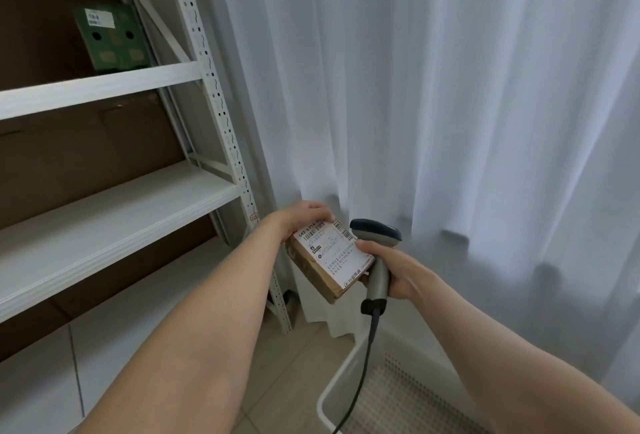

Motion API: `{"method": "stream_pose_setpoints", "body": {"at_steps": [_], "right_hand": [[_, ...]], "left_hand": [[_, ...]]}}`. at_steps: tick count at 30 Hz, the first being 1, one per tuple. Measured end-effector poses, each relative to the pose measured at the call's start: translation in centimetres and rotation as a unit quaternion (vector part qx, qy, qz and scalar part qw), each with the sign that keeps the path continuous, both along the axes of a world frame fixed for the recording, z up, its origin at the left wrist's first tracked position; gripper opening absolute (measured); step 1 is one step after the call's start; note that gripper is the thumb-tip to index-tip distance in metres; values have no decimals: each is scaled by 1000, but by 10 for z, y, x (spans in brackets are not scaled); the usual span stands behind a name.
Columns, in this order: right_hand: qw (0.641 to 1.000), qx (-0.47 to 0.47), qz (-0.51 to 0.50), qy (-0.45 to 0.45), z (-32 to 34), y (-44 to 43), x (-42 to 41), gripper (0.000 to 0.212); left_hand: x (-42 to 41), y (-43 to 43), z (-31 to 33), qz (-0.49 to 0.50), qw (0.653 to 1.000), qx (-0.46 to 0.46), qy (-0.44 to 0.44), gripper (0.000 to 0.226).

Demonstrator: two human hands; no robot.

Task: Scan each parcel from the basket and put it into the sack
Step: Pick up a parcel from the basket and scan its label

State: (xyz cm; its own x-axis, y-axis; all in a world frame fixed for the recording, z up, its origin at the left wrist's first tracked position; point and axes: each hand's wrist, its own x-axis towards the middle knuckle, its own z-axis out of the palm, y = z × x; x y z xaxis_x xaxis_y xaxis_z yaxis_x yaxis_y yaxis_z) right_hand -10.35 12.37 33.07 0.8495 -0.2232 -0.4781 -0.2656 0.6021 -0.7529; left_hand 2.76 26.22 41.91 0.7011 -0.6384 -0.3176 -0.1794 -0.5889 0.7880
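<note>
A small brown cardboard parcel (320, 272) with a white shipping label (334, 250) is held up in front of me, label side up. My left hand (304, 217) grips its far left end, fingers curled over the top edge. My right hand (398, 269) grips the grey handle of a barcode scanner (375, 236), whose dark head sits just right of the label. The scanner's black cable (367, 357) hangs down from the handle. A white perforated basket (341, 385) stands on the floor below my right arm; its inside is mostly hidden. No sack is in view.
A white metal shelf rack (114, 211) fills the left side, with a green box (110, 38) on an upper shelf. White curtains (450, 104) hang across the back and right. Beige floor tiles (284, 381) show between the rack and the basket.
</note>
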Motion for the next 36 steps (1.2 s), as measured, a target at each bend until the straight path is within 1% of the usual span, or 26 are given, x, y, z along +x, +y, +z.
{"method": "stream_pose_setpoints", "body": {"at_steps": [1, 2, 4, 5, 6, 7, 8, 9, 10, 12, 13, 15, 16, 18, 20, 24, 27, 36], "right_hand": [[1000, 3, -14, 4, -2, 2, 2, 41], [999, 4, -32, 8, -3, 4, 3, 45], [997, 25, -78, 14, -3, 6, 6, 50], [994, 39, -106, 14, -3, 7, 7, 51], [990, 50, -132, 14, -3, 8, 8, 53], [986, 58, -155, 11, -3, 9, 9, 54], [983, 58, -173, 9, -2, 10, 11, 53], [981, 57, -185, 4, -2, 11, 13, 50], [980, 54, -190, 0, -2, 11, 14, 47], [981, 40, -188, -2, 1, 12, 16, 39], [982, 18, -190, 2, 2, 11, 16, 37], [980, -52, -194, 16, 3, 6, 17, 31], [979, -76, -186, 17, 5, 3, 17, 24], [986, -79, -149, 8, 11, 1, 16, 12], [991, -85, -100, -1, 19, 3, 14, 7], [995, -94, -18, -5, 34, 14, 15, 4], [994, -111, 19, 4, 38, 21, 19, 7], [991, -127, 43, 15, 40, 28, 29, 2]], "left_hand": [[3, 0, -4, 17, 1000, -13, -7, 25], [6, 0, -9, 54, 998, -34, -12, 46], [9, 3, -22, 177, 981, -82, 2, 81], [7, 5, -28, 229, 968, -97, 32, 91], [4, 7, -35, 258, 958, -102, 73, 95], [-1, 8, -42, 260, 952, -100, 126, 94], [-6, 7, -48, 238, 949, -97, 180, 90], [-11, 5, -53, 205, 948, -96, 226, 81], [-15, 3, -57, 175, 947, -99, 251, 71], [-18, -1, -63, 163, 949, -117, 245, 53], [-18, -1, -65, 170, 950, -126, 230, 49], [-15, 1, -70, 189, 951, -137, 201, 47], [-14, 3, -72, 203, 949, -143, 193, 47], [-10, 7, -79, 235, 942, -153, 182, 48], [-7, 9, -85, 254, 939, -157, 170, 49], [-4, 13, -92, 279, 929, -174, 170, 51], [-1, 16, -94, 293, 922, -182, 173, 51], [12, 30, -100, 316, 915, -175, 178, 48]]}}
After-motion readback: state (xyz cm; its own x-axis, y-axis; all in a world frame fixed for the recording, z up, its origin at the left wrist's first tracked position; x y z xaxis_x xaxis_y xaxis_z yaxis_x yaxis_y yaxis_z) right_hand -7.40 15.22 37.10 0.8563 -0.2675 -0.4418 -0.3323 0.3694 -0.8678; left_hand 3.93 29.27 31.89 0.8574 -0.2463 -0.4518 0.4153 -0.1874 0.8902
